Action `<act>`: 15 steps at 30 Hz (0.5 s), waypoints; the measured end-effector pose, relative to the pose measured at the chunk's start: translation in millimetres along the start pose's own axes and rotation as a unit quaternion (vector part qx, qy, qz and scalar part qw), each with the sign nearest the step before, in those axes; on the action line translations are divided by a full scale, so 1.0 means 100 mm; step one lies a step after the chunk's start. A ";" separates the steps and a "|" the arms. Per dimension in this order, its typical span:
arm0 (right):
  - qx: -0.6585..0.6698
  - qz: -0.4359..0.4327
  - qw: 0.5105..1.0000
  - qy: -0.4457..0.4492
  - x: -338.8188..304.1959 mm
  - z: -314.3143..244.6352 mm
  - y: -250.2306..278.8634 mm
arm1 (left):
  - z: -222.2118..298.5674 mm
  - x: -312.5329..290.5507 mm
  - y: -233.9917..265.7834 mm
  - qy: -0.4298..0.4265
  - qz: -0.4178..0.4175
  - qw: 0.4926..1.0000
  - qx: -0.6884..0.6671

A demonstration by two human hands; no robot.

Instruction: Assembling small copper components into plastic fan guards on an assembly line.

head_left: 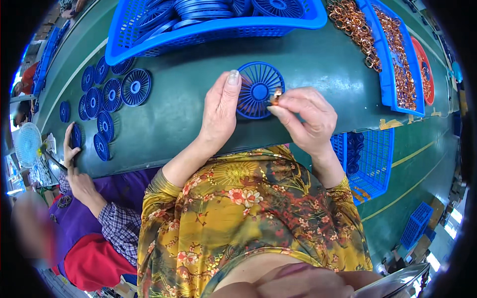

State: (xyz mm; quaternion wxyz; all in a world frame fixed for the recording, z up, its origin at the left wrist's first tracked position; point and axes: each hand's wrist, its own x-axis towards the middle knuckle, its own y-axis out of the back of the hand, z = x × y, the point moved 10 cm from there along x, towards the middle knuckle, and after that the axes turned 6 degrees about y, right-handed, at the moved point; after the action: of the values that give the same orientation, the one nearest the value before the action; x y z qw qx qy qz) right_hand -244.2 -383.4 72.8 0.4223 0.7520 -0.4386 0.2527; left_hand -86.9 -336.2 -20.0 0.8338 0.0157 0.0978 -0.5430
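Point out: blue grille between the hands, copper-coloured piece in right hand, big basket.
Blue grille (260,91): head view, central hub.
Copper-coloured piece (277,93): head view, visible middle, blurred.
Big blue basket (315,20): head view, rim near its lower-right corner.

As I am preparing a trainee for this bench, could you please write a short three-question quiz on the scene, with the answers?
1. Which hand of the camera wearer pinches the small copper-coloured piece at the blue spoked disc?
A) left
B) right
C) neither

2. Fill in: the blue tray of copper-coloured rings lies to the wearer's ____.

3. True or false: the large blue basket holds only copper-coloured rings.

Key:
1. B, the right hand.
2. right.
3. False; blue discs are piled in it.
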 end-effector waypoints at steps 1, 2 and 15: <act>0.000 -0.007 1.000 0.010 0.01 -0.03 -0.05 | 0.00 -0.01 -0.01 0.002 0.000 1.000 -0.001; 0.000 -0.009 1.000 0.009 0.02 -0.04 -0.08 | 0.01 -0.02 -0.02 0.008 0.000 1.000 -0.007; -0.095 -0.085 0.990 -0.059 -0.02 0.10 -0.51 | 0.29 -0.23 -0.03 -0.138 0.059 0.969 0.194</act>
State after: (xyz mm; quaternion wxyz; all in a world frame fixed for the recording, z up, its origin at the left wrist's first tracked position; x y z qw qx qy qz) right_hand -200.2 -378.1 45.2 0.4857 0.7563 -0.4192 0.1283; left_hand -94.5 -320.4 13.2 0.8512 0.1072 -0.1265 -0.4980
